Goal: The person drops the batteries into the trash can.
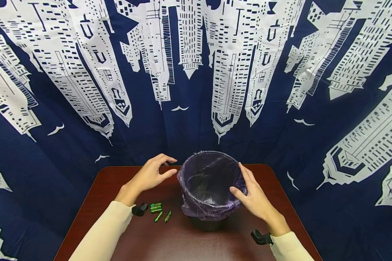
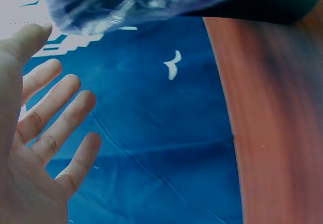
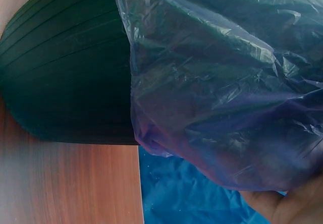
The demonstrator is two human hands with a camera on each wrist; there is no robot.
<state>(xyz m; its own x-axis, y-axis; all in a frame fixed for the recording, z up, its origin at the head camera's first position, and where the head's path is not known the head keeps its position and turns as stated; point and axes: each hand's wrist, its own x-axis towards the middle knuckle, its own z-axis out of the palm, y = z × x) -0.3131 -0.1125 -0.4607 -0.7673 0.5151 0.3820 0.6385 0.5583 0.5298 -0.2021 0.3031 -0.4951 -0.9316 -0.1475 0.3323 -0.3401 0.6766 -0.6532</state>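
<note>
Near the table's far side stands a dark ribbed trash can (image 1: pixel 209 225), lined with a thin purple plastic bag (image 1: pixel 206 212) folded over its rim. My right hand (image 1: pixel 256 197) is at the can's right side, its fingers extended along the bag-covered rim and the thumb over the opening. In the right wrist view, the bag (image 3: pixel 227 93) partly hides that hand (image 3: pixel 298 204). My left hand (image 1: pixel 150 174) hovers just left of the rim, fingers spread and holding nothing; the left wrist view shows its palm (image 2: pixel 35 168) and the bag (image 2: pixel 126 7) above.
Several green batteries (image 1: pixel 156 207) lie on the reddish-brown table (image 1: pixel 143 239), left of the can. Behind the table hangs a dark blue curtain (image 1: pixel 189 127) with white buildings and birds. Both wrists wear black bands, the left band (image 1: pixel 139 209) close to the batteries.
</note>
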